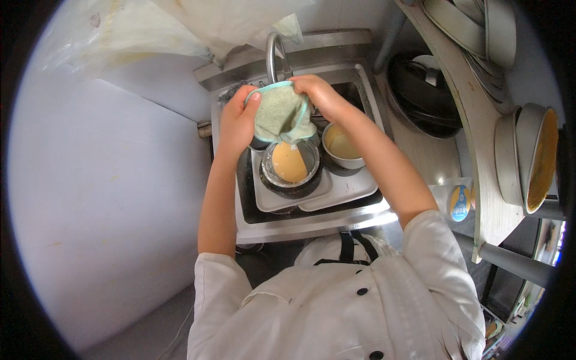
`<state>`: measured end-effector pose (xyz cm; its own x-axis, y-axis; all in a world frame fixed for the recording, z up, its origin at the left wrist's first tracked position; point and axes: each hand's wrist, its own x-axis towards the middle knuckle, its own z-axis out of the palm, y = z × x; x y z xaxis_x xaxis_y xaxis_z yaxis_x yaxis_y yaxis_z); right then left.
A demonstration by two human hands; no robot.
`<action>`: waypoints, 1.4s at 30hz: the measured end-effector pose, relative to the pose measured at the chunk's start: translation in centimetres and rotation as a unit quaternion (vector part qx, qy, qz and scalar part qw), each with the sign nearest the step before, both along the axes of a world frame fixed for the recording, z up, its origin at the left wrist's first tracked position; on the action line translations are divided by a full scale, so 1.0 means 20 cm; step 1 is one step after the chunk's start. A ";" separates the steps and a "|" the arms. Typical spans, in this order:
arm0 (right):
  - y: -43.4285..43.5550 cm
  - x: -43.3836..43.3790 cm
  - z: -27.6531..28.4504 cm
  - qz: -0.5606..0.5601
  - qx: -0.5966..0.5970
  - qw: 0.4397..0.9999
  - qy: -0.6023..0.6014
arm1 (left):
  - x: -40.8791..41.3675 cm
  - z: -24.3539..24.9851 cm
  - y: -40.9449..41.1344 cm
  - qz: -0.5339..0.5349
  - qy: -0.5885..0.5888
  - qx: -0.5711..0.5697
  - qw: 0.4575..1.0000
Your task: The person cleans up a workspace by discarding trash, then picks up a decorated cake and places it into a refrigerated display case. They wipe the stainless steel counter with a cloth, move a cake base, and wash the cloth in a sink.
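Note:
A pale green cleaning cloth (276, 110) with a turquoise edge hangs spread between my two hands, above the sink. My left hand (239, 119) pinches its left upper corner, thumb on the front. The right upper edge is gripped by my right hand (317, 92). Just behind the cloth rises the curved metal faucet (271, 56). Below its lower edge stands a round container (310, 157) with cream-orange matter inside. A smaller round pan (344, 146) holding yellowish liquid is to the right, partly behind my right forearm. White trays (272, 202) lie under these in the stainless steel sink (310, 231).
On the right, a wooden shelf (486, 148) carries round metal cake pans (508, 157). Beneath it are a black pan (423, 99) and a white tub (458, 202) with a printed lid. Plastic sheeting (148, 31) hangs at upper left, beside a pale wall (108, 180).

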<state>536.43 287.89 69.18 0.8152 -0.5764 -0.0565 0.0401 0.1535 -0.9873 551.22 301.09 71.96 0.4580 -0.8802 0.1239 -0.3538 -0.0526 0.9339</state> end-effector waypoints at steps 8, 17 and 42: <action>-0.11 -0.05 0.02 0.005 -0.375 0.907 0.190 | 0.09 0.00 0.08 -0.034 0.053 -0.081 0.995; -0.11 0.10 -0.29 -0.162 0.017 0.964 0.208 | -0.13 0.01 0.22 -0.027 -0.355 -0.162 0.920; 0.43 0.11 -0.38 -0.100 -0.294 0.927 0.209 | -0.15 -1.00 -0.09 0.138 -0.722 0.255 -0.628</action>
